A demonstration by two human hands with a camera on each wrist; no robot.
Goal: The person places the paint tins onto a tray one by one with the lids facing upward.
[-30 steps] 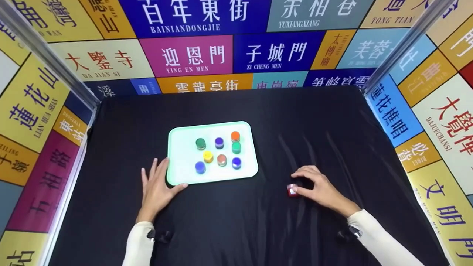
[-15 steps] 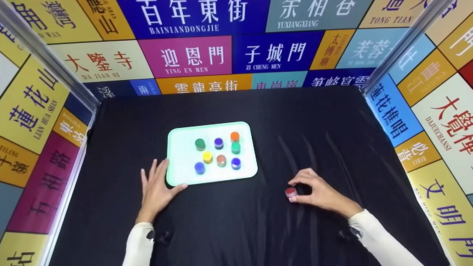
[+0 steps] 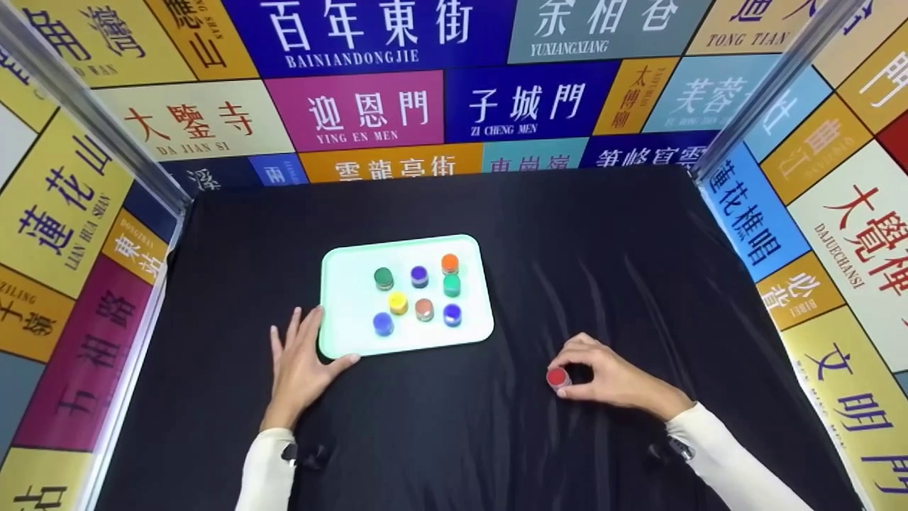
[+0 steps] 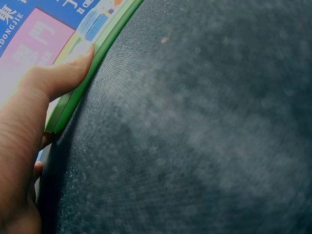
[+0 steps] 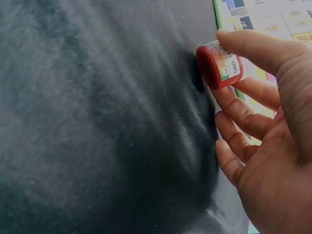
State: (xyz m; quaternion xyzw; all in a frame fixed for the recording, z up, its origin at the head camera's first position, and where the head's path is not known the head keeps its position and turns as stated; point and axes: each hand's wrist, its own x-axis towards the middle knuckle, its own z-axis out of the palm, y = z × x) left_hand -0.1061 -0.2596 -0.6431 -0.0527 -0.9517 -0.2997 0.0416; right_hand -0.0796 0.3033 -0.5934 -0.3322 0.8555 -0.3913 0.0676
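Note:
In the head view my right hand (image 3: pixel 603 376) pinches a small red paint jar (image 3: pixel 557 377) between thumb and fingers, out on the black cloth right of the tray. Its red top faces up. The right wrist view shows the printed label of the red jar (image 5: pixel 225 66), with the thumb on one side and fingertips on the other. My left hand (image 3: pixel 301 365) rests at the near left corner of the pale green tray (image 3: pixel 340 284), fingers spread along the left side. In the left wrist view the thumb (image 4: pixel 73 70) lies across the tray's green rim (image 4: pixel 105 46).
Several paint jars stand on the tray, among them an orange jar (image 3: pixel 450 264), a yellow jar (image 3: pixel 398 304), a dark green jar (image 3: pixel 384 277) and a brownish jar (image 3: pixel 423 309). Black cloth (image 3: pixel 440 426) covers the table. Printed sign panels (image 3: pixel 355 106) wall three sides.
My right hand has turned the red jar from label side up to red top up, and shifted it slightly nearer me. The left hand stays at the tray corner.

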